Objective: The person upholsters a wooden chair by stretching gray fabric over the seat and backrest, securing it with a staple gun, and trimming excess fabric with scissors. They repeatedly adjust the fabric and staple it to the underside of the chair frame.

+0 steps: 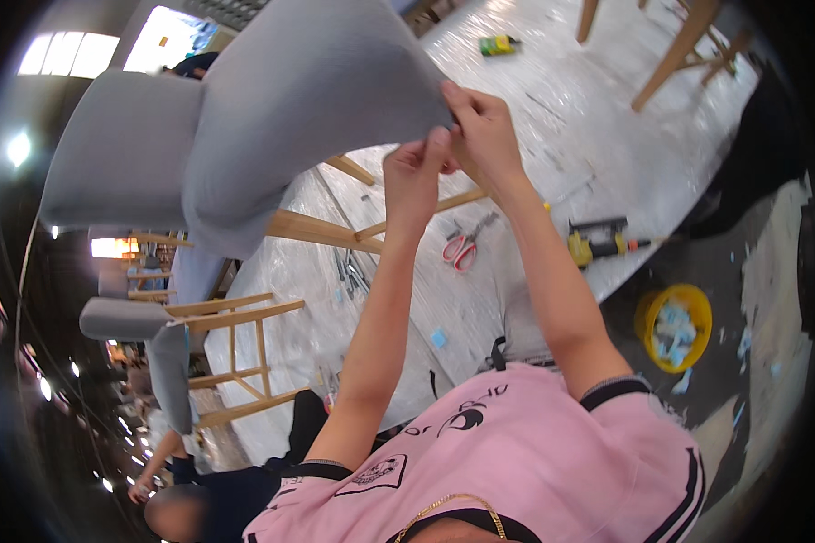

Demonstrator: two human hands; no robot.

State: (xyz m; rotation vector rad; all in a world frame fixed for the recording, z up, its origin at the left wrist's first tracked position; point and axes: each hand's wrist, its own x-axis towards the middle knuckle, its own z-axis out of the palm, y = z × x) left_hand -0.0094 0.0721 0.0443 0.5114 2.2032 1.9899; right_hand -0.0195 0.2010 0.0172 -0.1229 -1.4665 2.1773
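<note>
A wooden chair with grey upholstery (308, 86) lies tilted on the plastic-covered table in front of me. Both my hands are at the corner of its seat, by the top of a wooden leg. My left hand (413, 185) pinches the grey fabric edge, thumb against bent fingers. Just to the right and slightly higher, my right hand (489, 131) grips the same fabric corner, its fingers closed at the edge. Most of what lies between my fingertips is hidden. Below the hands, red-handled scissors (460, 252) lie on the table.
A yellow-and-black power tool (598, 242) and a green-and-yellow bottle (498, 45) rest on the table (552, 81). At lower right stands a yellow bucket (641, 319) with blue scraps. Another grey chair (235, 319) lies at left, near a person in dark clothing (231, 493).
</note>
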